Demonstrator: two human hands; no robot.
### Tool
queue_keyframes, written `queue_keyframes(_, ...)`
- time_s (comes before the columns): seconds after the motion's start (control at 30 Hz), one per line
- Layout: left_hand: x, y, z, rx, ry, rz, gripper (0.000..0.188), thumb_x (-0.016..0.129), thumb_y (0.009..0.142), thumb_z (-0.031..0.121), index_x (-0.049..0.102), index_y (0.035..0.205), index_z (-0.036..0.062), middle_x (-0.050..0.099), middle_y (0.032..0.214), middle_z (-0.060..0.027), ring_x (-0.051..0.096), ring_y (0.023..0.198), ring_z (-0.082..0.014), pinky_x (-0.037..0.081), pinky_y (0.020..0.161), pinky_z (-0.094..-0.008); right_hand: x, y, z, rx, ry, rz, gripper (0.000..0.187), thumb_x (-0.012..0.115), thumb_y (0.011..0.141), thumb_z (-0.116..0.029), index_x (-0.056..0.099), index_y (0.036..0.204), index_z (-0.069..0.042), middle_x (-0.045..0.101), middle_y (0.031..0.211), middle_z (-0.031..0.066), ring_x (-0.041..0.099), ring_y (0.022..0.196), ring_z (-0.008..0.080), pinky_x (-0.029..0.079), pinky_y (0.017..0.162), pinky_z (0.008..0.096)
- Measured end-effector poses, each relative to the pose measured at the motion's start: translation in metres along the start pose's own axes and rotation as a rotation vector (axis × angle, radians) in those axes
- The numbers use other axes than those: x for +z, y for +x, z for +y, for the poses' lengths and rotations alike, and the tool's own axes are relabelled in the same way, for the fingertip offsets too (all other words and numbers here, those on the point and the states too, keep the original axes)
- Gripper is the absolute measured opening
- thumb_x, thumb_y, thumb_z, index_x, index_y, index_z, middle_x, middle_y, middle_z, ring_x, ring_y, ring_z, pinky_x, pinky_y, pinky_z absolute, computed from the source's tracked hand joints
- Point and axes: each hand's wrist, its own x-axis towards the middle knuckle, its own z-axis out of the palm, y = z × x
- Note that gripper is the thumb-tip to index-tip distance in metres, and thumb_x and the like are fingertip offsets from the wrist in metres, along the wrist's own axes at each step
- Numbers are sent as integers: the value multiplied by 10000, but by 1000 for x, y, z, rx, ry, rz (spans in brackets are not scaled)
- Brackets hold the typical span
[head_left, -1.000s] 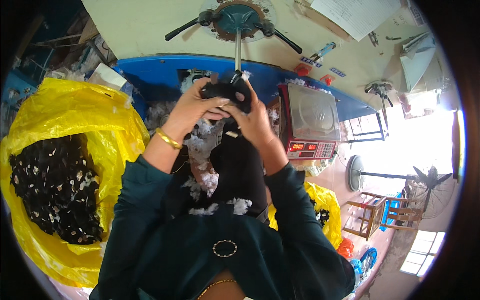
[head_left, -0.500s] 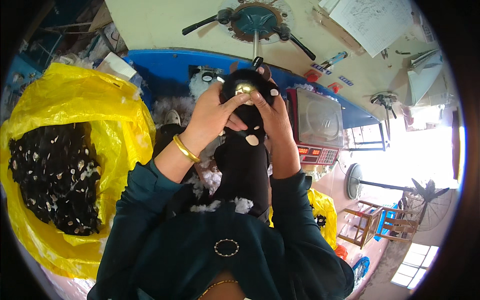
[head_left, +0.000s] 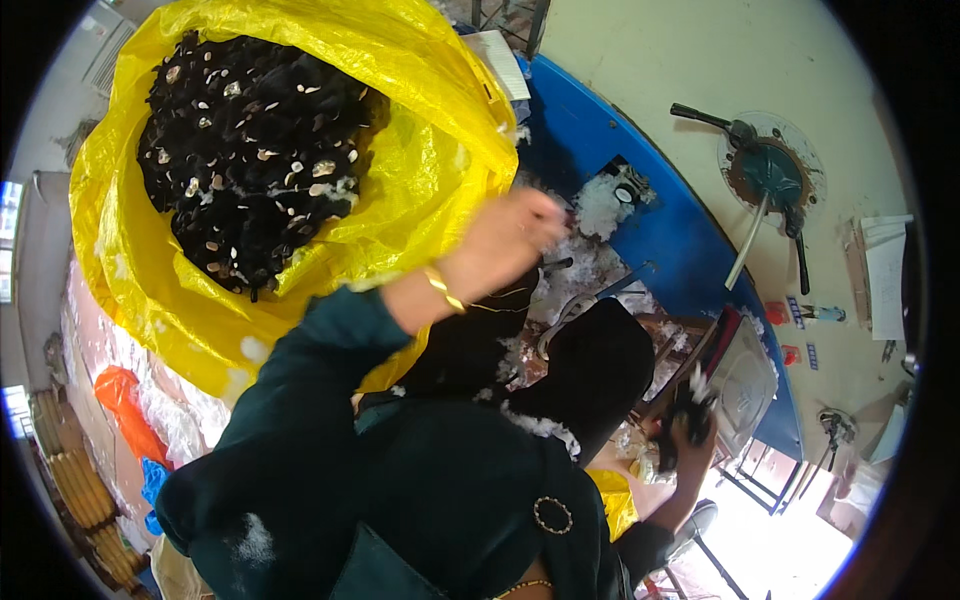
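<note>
Blue-topped workbench (head_left: pixel 680 240) runs against a pale wall, strewn with white fluffy stuffing (head_left: pixel 600 205), and a grey digital scale (head_left: pixel 745 375) sits at its near end. Beside it stands a big yellow plastic sack (head_left: pixel 420 170) heaped with small black stuffed pieces (head_left: pixel 245 150). The person's left hand (head_left: pixel 510 235) is raised above the bench near the sack's rim, fingers loosely curled with wisps of white stuffing at the tips; whether it pinches anything firmly I cannot tell. Lower down, the right hand (head_left: pixel 690 430) is closed round a small black soft piece (head_left: pixel 685 405), just in front of the scale. A black fabric shape (head_left: pixel 590 370) lies between the two hands.
</note>
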Motion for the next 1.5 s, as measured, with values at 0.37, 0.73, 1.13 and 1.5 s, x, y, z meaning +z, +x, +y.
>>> queue_keyframes(0.37,-224,-69,-32,-259,1474,285,427,726,675,65,600,1083,63,599,1040,-113,572,1009,-326,485,840,-402,-30,-39,68,140,-192,-302,476,724,764,-23,572,1214,6,658,1000,139,623,893,233,518,770,344)
queue_keyframes(0.73,-121,-28,45,-68,-359,343,397,522,912,-38,464,1300,19,615,1090,-55,600,946,-138,496,821,-262,77,64,-225,-470,630,-616,312,614,890,-39,604,1201,-7,661,1030,105,641,949,159,507,845,269)
queue_keyframes(1.13,32,-17,66,599,181,-252,249,538,760,-16,502,1001,34,509,1285,-226,510,1189,-393,411,991,-420,101,76,-249,132,1437,-495,207,705,863,-179,601,975,-40,581,755,12,567,633,102,472,583,234)
queue_keyframes(1.5,52,6,60,8,-402,-483,804,710,783,219,269,1442,86,375,1436,-121,375,1321,-244,267,1108,-382,73,74,-232,-191,928,-406,163,603,898,-23,473,994,-6,570,743,47,602,519,125,464,443,223)
